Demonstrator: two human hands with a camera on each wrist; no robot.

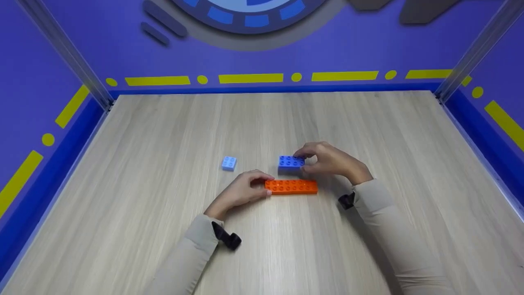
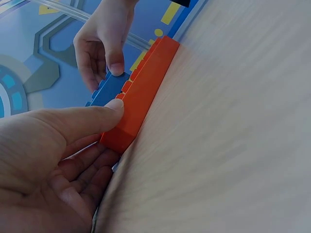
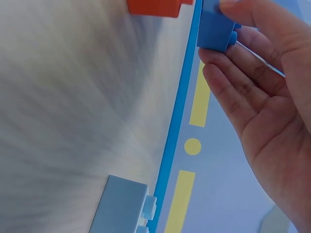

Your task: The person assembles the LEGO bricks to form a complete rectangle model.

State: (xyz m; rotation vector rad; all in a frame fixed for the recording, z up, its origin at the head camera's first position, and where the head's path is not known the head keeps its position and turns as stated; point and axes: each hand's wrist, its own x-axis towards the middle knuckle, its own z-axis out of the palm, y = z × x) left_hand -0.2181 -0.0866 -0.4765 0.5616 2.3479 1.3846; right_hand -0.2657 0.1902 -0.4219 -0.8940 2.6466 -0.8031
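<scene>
A long orange toy brick (image 1: pixel 291 187) with two rows of studs lies on the wooden table. My left hand (image 1: pixel 245 188) pinches its left end between thumb and fingers. Just behind the orange brick is a shorter blue brick (image 1: pixel 291 164), studs up. My right hand (image 1: pixel 328 160) grips the blue brick at its right end, thumb at the near side. In the left wrist view, the thumb presses the edge of the orange brick (image 2: pixel 141 94). Whether the blue brick touches the table cannot be told. A small light blue brick (image 1: pixel 229 163) sits to the left, apart from both hands.
The wooden table (image 1: pixel 163 135) is bounded by a purple-blue back wall (image 1: pixel 262 61) with yellow marks, plus side walls at left and right. Dark wrist cameras are strapped at both sleeve cuffs.
</scene>
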